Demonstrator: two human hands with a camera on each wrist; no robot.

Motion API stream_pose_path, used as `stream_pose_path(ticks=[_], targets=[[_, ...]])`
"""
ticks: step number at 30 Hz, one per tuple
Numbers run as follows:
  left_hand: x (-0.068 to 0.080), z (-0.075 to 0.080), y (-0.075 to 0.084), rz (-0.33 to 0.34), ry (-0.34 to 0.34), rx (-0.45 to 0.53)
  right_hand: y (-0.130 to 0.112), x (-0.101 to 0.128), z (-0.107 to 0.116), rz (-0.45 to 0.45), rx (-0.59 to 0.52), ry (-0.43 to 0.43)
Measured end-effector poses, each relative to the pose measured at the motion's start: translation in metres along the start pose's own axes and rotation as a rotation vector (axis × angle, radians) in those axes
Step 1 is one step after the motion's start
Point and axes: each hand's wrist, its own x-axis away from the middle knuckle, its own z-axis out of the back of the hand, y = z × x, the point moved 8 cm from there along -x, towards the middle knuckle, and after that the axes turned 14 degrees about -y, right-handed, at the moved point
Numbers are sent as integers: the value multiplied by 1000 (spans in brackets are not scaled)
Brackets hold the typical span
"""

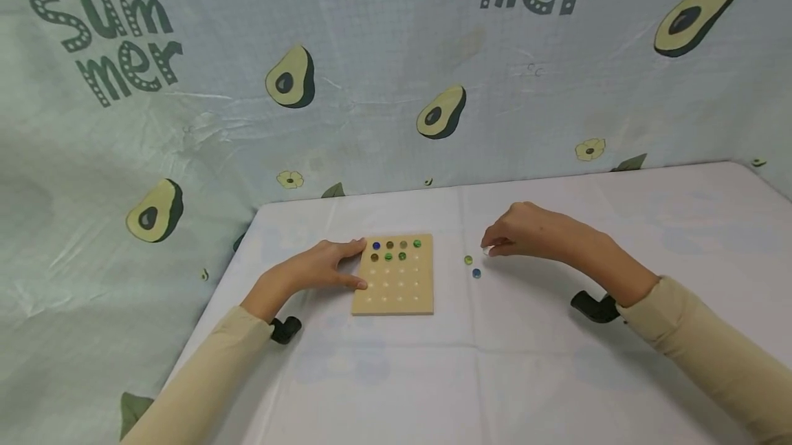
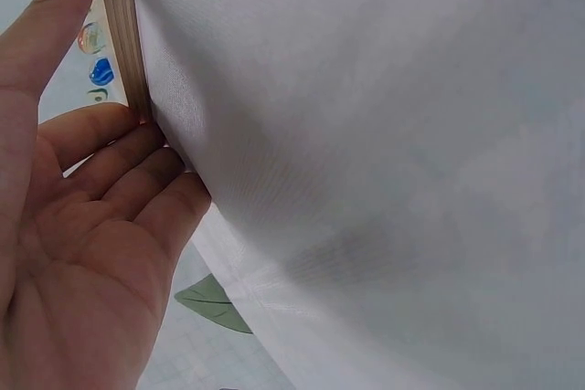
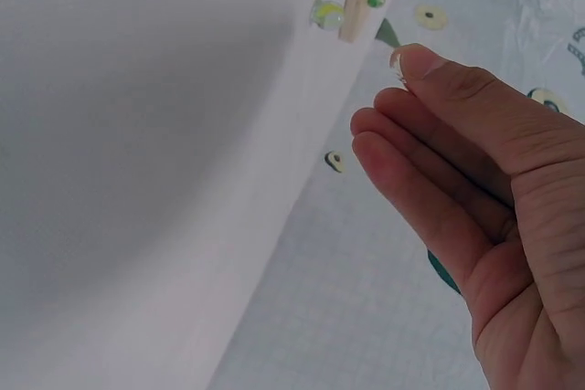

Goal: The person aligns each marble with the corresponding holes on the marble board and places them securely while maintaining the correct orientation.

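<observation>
A square wooden peg board [image 1: 396,287] lies on the white table, with several glass marbles [image 1: 396,250] sitting in its two far rows. My left hand [image 1: 354,265] rests against the board's left edge, its fingers [image 2: 137,148] straight on the side of the wood [image 2: 123,34] and its thumb at the far corner. To the right of the board, my right hand [image 1: 490,247] pinches a small clear marble [image 1: 487,250] [image 3: 396,58] just above the cloth. Two loose marbles, one green [image 1: 468,260] and one blue [image 1: 476,272], lie between the board and that hand.
The white tablecloth [image 1: 526,362] spreads wide in front and to the right. An avocado-print sheet [image 1: 396,87] hangs behind and to the left. The table's left edge [image 1: 210,307] runs close to my left arm.
</observation>
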Motion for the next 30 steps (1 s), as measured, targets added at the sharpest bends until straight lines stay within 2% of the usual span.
stream_pose_path(ticks=[14, 30], targets=[[-1, 1, 0, 7, -8, 4, -6, -12, 4, 35, -31, 31], [0, 2, 1, -18, -1, 9, -18, -26, 10, 57, -32, 54]])
